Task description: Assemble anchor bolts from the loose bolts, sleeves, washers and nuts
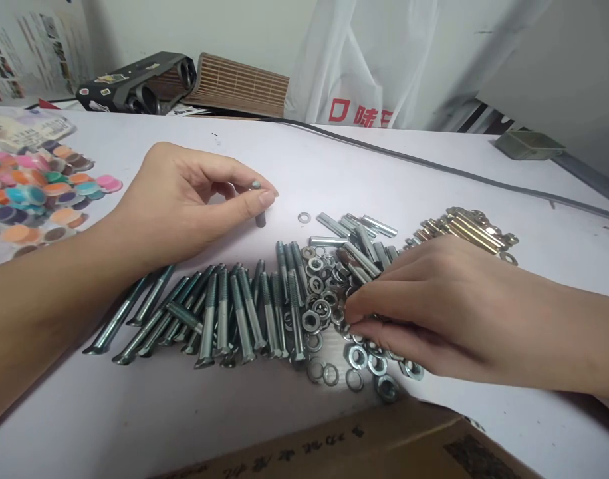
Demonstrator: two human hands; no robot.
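Observation:
My left hand [199, 199] pinches a short metal rod [260, 219] between thumb and fingers, above the white table; its middle is hidden by the thumb. My right hand [434, 306] reaches into a heap of silver nuts and washers [312, 321], thumb and fingertips together. Whatever those fingertips grip is hidden. Beneath and to the right of my left hand lie several long bolts [238, 313], mostly with heads toward me. Silver metal sleeves [363, 258] are piled just beyond my right fingers. A single washer [304, 217] lies apart between the hands.
Brass-coloured fasteners [471, 229] lie beyond my right hand. Colourful discs [30, 193] spread at the left. A cardboard box [324, 442] stands at the near edge. A dark cable [409, 156] crosses the back of the table [185, 406], before a white plastic bag [364, 66].

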